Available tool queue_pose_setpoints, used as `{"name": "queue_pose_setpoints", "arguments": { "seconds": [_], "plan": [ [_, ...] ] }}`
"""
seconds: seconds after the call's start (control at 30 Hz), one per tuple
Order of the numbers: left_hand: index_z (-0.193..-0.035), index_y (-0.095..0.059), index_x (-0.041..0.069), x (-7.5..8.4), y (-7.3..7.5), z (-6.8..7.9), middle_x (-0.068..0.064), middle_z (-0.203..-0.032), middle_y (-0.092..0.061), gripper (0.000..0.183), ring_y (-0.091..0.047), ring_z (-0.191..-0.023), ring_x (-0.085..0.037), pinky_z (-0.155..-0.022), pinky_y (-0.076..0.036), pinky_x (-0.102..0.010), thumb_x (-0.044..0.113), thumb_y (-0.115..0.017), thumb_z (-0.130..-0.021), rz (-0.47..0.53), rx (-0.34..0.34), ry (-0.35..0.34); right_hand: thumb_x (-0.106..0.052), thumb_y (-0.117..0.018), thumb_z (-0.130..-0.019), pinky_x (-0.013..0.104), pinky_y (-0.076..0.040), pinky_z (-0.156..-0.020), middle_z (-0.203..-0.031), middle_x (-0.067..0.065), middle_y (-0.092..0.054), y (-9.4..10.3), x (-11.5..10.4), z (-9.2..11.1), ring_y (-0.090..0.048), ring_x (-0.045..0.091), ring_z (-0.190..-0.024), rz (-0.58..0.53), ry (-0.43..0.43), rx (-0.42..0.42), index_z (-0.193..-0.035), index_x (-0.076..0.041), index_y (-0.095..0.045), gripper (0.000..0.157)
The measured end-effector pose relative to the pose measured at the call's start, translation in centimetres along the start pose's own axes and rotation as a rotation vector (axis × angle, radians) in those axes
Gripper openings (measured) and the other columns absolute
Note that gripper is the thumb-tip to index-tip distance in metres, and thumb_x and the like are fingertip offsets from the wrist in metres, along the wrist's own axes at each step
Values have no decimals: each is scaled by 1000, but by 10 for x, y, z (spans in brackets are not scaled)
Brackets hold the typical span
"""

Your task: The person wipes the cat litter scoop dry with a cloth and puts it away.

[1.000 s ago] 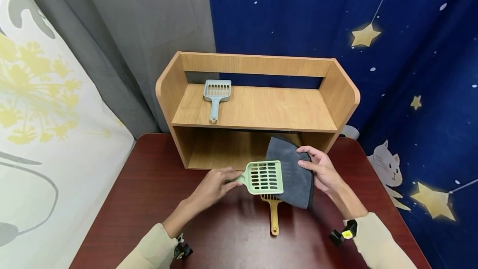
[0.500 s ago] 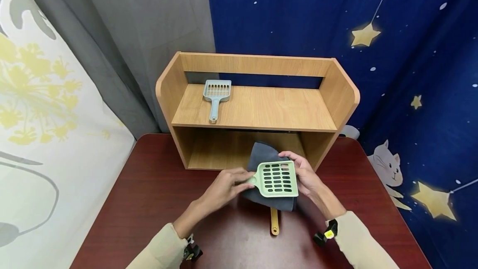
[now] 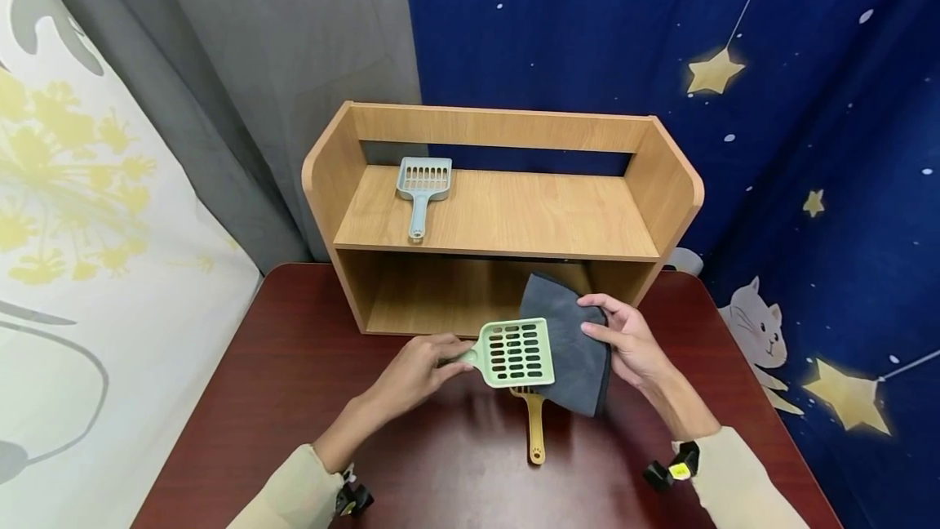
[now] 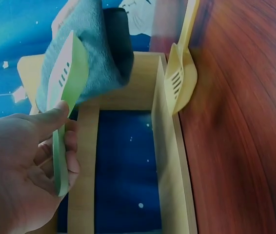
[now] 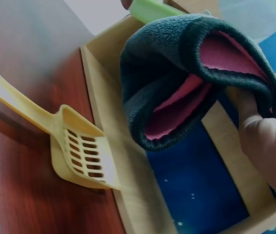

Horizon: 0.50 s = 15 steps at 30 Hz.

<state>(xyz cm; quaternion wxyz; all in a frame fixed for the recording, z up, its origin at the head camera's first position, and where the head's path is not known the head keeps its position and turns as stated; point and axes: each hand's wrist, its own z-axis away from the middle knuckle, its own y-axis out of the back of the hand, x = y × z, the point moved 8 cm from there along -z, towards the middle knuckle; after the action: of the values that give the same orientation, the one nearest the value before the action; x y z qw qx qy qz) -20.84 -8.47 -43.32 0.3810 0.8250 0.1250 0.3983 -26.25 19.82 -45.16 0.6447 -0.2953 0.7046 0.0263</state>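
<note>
My left hand [image 3: 420, 370] grips the handle of a light green litter scoop [image 3: 512, 353], its slotted pan pointing right. In the left wrist view the thumb and curled fingers wrap the green handle. A folded dark grey cloth [image 3: 569, 349] is pinched between thumb and fingers of my right hand [image 3: 633, 343], just right of the pan, which overlaps it in the head view. Pink inner layers of the cloth [image 5: 221, 56] show in the right wrist view. Below both lies a yellow litter scoop [image 3: 536, 427] on the table, its pan partly hidden by the green one.
A two-tier wooden shelf [image 3: 507, 251] stands at the back of the dark red table [image 3: 294, 398]. On its upper board, at the left, lies a grey-blue litter scoop [image 3: 422, 194]. Curtains [image 3: 587, 23] hang behind and beside the table.
The cloth and right hand went left behind the green scoop's pan, then back right. The green scoop shifted right and returned left, still held. The yellow scoop has not moved.
</note>
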Motion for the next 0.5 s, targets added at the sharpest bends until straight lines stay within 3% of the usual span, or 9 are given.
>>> {"name": "queue_pose_setpoints", "arguments": {
  "seconds": [0.33, 0.5],
  "plan": [
    [-126, -76, 0, -9, 5, 4, -3, -104, -79, 36, -70, -86, -10, -72, -57, -30, 12, -81, -93, -103, -30, 21, 19, -62, -96, 29, -61, -82, -120, 3, -68, 6, -31, 11, -70, 14, -106, 169, 99, 46, -127, -1, -71, 38],
    [-125, -76, -2, -10, 5, 4, -5, -104, -79, 35, -74, -88, -16, -72, -59, -35, 12, -81, -93, -152, -34, 27, 13, -70, -94, 21, -55, -87, -117, -1, -72, 7, -49, 14, -65, 11, -105, 435, 165, 140, -126, 8, -69, 32]
  ]
}}
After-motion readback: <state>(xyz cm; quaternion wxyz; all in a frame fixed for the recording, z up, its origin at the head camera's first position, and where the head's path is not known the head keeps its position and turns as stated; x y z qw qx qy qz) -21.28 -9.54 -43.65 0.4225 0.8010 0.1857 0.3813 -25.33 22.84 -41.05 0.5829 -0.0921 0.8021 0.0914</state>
